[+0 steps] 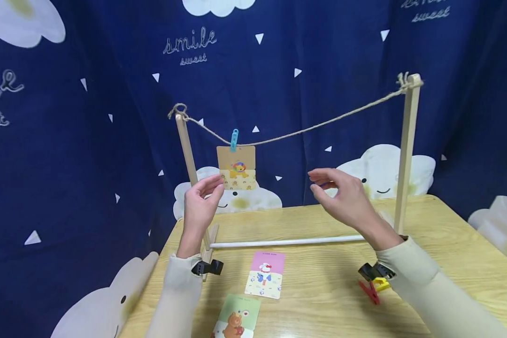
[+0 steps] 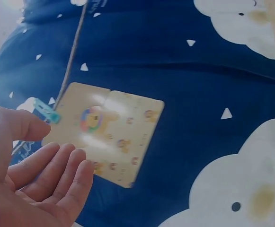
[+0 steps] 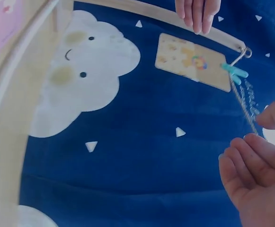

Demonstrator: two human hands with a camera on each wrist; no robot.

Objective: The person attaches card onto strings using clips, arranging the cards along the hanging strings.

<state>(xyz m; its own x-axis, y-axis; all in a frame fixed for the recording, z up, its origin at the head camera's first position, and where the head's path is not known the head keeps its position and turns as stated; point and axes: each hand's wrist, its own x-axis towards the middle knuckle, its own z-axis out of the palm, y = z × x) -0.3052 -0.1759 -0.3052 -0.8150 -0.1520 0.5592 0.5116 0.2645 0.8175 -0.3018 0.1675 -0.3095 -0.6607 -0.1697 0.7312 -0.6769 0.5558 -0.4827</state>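
A lion picture card [image 1: 226,162] hangs from a sagging rope [image 1: 295,134], held by a light-blue clothespin [image 1: 234,140]. My left hand [image 1: 200,202] is raised just in front of the card's lower left, fingers loosely bent, holding nothing. In the left wrist view a gap shows between the thumb and fingers of that left hand [image 2: 47,182], with the card [image 2: 132,118] beyond. My right hand [image 1: 344,195] hovers below the rope's right half, also holding nothing; the right wrist view shows its fingers [image 3: 255,163] relaxed and apart from the thumb.
Two wooden posts, left [image 1: 186,145] and right [image 1: 407,155], carry the rope, with a white rod [image 1: 287,242] between them low down. On the table [image 1: 321,300] lie a pink rabbit card [image 1: 274,263], a green bear card [image 1: 247,307], a red clothespin [image 1: 369,293] and a yellow clothespin [image 1: 381,284].
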